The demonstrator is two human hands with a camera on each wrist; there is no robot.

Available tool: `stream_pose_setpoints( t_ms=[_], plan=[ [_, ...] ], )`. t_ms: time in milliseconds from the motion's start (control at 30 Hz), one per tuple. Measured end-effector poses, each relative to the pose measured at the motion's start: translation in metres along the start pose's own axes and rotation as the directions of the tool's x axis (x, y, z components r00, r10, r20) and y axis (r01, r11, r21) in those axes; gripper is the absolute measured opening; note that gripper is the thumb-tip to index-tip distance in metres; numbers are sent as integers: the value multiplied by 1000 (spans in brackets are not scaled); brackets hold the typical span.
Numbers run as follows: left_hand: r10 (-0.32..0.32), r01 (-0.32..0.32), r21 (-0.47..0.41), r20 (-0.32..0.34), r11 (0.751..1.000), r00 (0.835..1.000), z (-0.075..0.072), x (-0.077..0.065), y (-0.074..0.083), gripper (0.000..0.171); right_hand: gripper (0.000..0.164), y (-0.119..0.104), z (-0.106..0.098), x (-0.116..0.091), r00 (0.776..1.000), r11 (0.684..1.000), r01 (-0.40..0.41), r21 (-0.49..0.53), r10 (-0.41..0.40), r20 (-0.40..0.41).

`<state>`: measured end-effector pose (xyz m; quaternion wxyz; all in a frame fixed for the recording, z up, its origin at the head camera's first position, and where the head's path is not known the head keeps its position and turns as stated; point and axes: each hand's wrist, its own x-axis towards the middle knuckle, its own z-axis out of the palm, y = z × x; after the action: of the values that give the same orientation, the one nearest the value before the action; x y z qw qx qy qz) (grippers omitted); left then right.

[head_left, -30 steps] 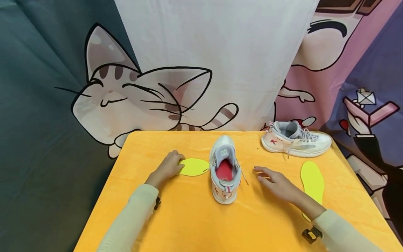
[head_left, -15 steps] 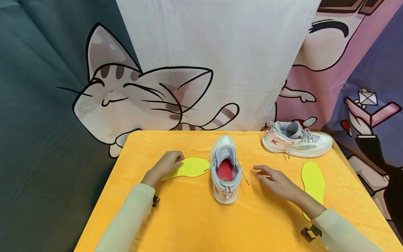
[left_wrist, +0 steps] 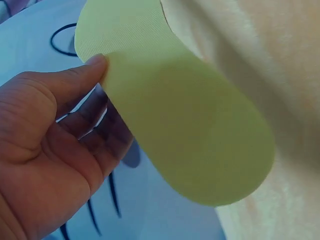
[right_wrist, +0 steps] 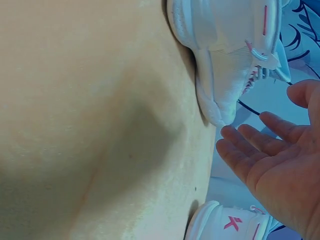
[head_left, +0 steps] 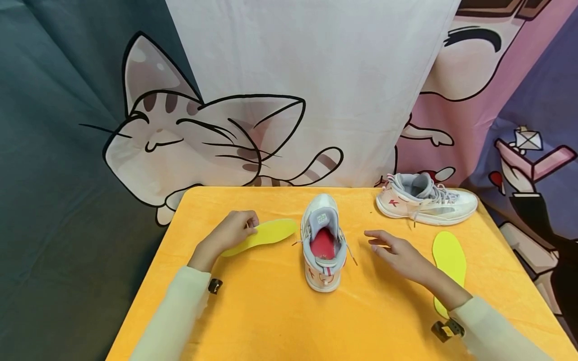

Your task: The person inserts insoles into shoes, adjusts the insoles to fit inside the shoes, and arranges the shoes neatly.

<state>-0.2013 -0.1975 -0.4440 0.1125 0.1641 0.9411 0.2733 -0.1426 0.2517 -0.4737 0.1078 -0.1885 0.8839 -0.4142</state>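
Observation:
Between thumb and fingers my left hand [head_left: 232,231] pinches one long edge of a yellow insole [head_left: 271,232]. The left wrist view shows the thumb on the near face of this insole [left_wrist: 190,125], the fingers partly behind it. Just right of the insole stands a white sneaker [head_left: 324,273], toe away from me, with red lining [head_left: 322,244] visible inside. To the right of that sneaker my right hand [head_left: 399,254] hovers over the table, fingers loosely spread and holding nothing. In the right wrist view that hand [right_wrist: 280,160] is apart from the sneaker [right_wrist: 225,55].
A second white sneaker [head_left: 426,200] lies at the back right of the yellow table [head_left: 280,321], toe pointing right. Another yellow insole [head_left: 449,258] lies below it, partly covered by my right forearm. A printed cloth backdrop [head_left: 316,60] hangs behind the table.
My left hand has taken hold of the insole and drawn it up and left, away from the sneaker; its tip has come off the shoe's side. The right hand has barely moved.

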Motion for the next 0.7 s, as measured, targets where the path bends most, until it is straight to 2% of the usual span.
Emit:
stream_pose_setpoints(
  t_ms=[233,433,567,700],
  plan=[
    [17,-19,-36,-73,999,997,-16,-13,18,6,41,-7,-2,4,1000,1000,11,3,-11,-4],
    [46,-51,-35,-138,998,989,-24,-21,34,8,41,-19,-6,9,998,998,55,34,-54,-34],
    [74,-88,-66,-194,994,978,-31,-27,47,10,39,-31,-8,13,993,992,101,82,-96,-63],
    [116,-146,-97,-263,985,958,-35,-30,59,11,37,-44,-10,16,985,982,151,114,-139,-102]
  ],
)
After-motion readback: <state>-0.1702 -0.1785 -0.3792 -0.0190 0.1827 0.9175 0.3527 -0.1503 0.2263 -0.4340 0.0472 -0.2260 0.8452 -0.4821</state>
